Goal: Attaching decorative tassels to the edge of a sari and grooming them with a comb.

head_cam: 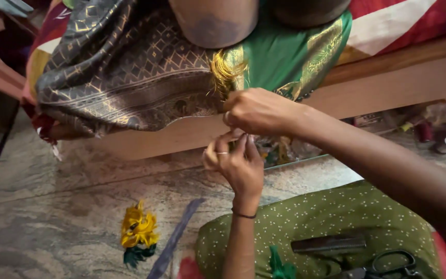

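At the front edge of the bed [388, 82], a gray and gold cloth [130, 77] hangs over on the left side, and its green part [285, 57] lies to the right. Between them, a bunch of yellow threads [226, 70] sticks out from the cloth's edge. The threads run up and down, with their loose ends pointing down toward the hands.

The left hand [241, 165] is just below the threads, palm up, its fingers [223, 140] pinched shut on something too thin to see, maybe a thread. The right hand [259, 111] sits right above it, touching it, closer to the threads. Its fingers are curled shut too, nipping at the same spot.

Down on the floor [52, 206] to the left lies a small yellow and green tassel pile [138, 232]. Black scissors [393, 263] rest on the person's lap at the right.
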